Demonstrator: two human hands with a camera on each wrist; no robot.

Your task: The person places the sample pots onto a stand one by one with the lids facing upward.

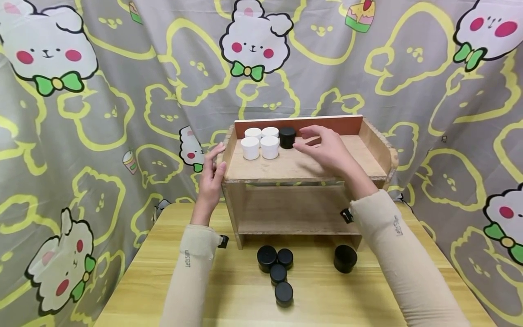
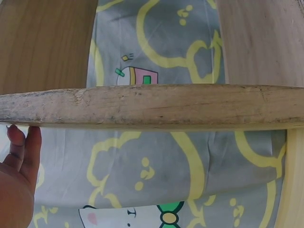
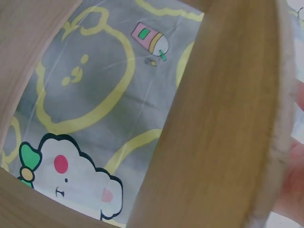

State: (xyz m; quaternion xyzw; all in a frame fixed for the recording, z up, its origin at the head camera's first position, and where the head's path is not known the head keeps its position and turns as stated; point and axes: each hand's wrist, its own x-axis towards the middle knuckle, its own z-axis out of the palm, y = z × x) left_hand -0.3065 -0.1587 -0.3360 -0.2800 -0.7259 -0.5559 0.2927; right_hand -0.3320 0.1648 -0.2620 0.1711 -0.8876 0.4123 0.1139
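Note:
A wooden shelf unit (image 1: 271, 171) stands on the table, with several white jars (image 1: 250, 149) and a black jar (image 1: 288, 137) on its top board. My right hand (image 1: 327, 150) is over that board, just right of the black jar, thumb and fingers spread with nothing between them. In the right wrist view, part of the right hand (image 3: 290, 185) shows blurred at the right edge. My left hand (image 1: 210, 181) touches the unit's left side. The left wrist view shows fingertips of the left hand (image 2: 21, 175) against a worn wooden board edge (image 2: 152, 108).
Several black jars (image 1: 267, 259) sit grouped on the wooden table (image 1: 229, 295) before the unit. Another black jar (image 1: 345, 259) stands apart at the right. Raised sides and a reddish back strip (image 1: 343, 126) border the top board. A patterned curtain (image 1: 135, 91) hangs behind.

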